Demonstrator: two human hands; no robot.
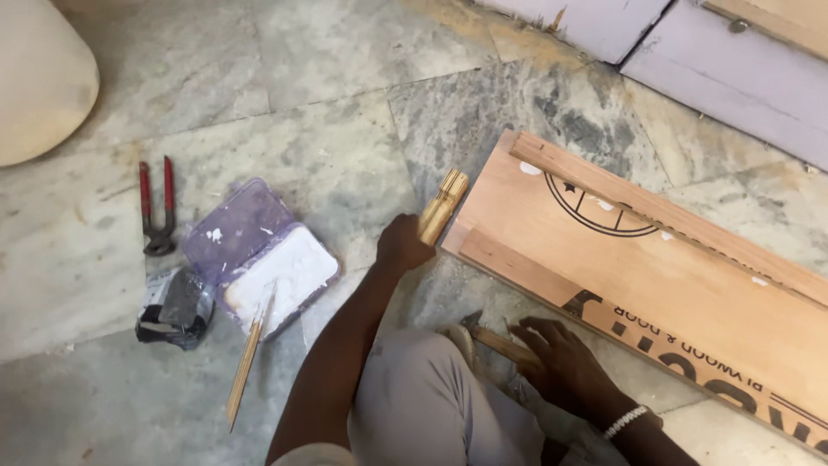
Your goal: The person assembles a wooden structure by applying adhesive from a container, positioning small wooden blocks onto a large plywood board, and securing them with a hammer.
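Note:
My left hand (402, 245) is closed around a bundle of short wooden sticks (443, 206), held upright just off the near-left corner of a long plywood board (655, 285) lying on the marble floor. My right hand (556, 358) rests low on the wooden handle of a hammer (493, 339) on the floor beside my knee (431, 388), fingers curled over it. Thin wooden strips (604, 194) lie along the board's far edge and near edge, with white glue dabs visible.
A tray of white glue (263, 259) with a stick (248, 358) leaning in it lies to the left. Red-handled pincers (157, 211) and a crumpled packet (175, 308) sit beside it. A pale cushion (39, 78) fills the top left; lilac panels (716, 60) the top right.

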